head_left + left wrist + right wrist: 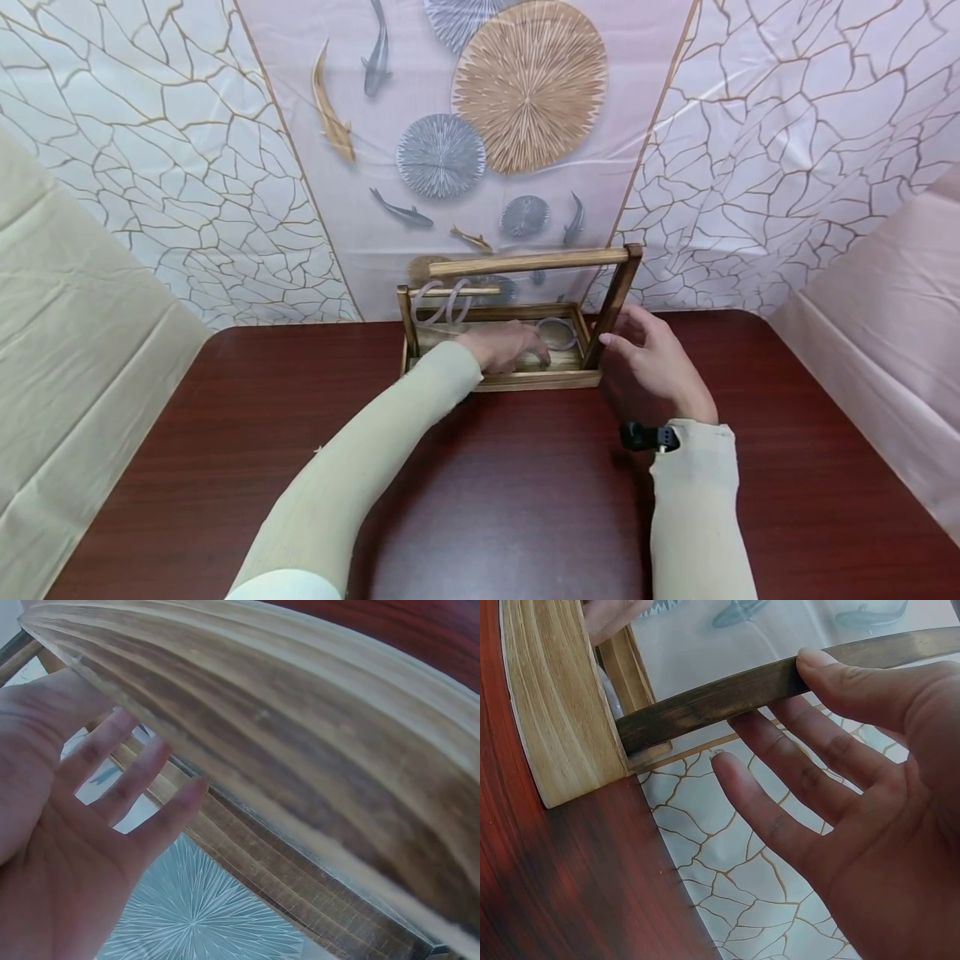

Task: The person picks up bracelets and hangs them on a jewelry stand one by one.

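A wooden jewelry stand (pixel 536 381) with a tray base and two bars sits at the table's far edge. Two pale bangles (pixel 427 319) hang on its lower bar, and another bangle (pixel 557 347) lies at the right of the tray. Over the tray floor reaches my left hand (pixel 504 346), its visible fingers extended; the tray wall hides part of it in the left wrist view. Whether those fingertips touch anything is unclear. My right hand (pixel 651 357) holds the stand's right post (pixel 712 705) between thumb and fingers.
The dark red table (pixel 480 500) extends toward me. Close behind the stand hangs a patterned cloth backdrop (pixel 465 225), with beige cloth (pixel 82 350) along the left side. A small black device (pixel 647 437) is strapped at my right wrist.
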Demonstrator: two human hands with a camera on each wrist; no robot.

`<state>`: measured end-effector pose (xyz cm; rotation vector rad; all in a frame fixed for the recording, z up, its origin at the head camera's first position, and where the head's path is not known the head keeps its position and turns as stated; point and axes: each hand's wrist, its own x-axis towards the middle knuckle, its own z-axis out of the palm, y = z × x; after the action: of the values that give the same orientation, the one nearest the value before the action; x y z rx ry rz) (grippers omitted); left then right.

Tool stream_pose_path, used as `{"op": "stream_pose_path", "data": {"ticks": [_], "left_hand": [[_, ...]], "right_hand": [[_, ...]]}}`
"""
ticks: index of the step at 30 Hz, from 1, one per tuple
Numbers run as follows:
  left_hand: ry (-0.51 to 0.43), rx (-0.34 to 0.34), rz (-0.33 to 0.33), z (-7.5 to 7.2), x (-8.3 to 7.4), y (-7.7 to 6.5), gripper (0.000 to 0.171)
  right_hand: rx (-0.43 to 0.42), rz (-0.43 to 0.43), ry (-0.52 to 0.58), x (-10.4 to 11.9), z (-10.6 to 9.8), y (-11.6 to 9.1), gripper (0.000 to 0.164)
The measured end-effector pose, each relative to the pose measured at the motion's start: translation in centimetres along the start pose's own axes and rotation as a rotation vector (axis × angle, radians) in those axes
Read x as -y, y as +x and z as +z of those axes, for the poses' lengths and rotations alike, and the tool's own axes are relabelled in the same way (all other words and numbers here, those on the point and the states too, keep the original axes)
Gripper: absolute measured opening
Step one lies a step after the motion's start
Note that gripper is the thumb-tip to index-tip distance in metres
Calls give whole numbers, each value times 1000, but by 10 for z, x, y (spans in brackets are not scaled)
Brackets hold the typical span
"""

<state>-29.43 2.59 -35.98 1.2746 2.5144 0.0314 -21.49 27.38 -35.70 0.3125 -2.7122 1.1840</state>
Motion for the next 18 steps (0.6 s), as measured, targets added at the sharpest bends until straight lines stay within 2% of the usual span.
{"op": "stream_pose_path", "data": {"ticks": [3, 8, 13, 18], "left_hand": [[20, 7, 15, 0, 1, 0, 72], [7, 13, 0, 2, 1, -2, 74], [-48, 26, -27, 1, -1, -3, 84], [-27, 45, -28, -1, -3, -1, 88]], "right_hand": [[-1, -4, 3, 0, 0, 0, 34], [3, -1, 1, 0, 0, 0, 32], [8, 1, 5, 0, 0, 0, 32], [8, 6, 9, -1, -1, -1, 33]]}}
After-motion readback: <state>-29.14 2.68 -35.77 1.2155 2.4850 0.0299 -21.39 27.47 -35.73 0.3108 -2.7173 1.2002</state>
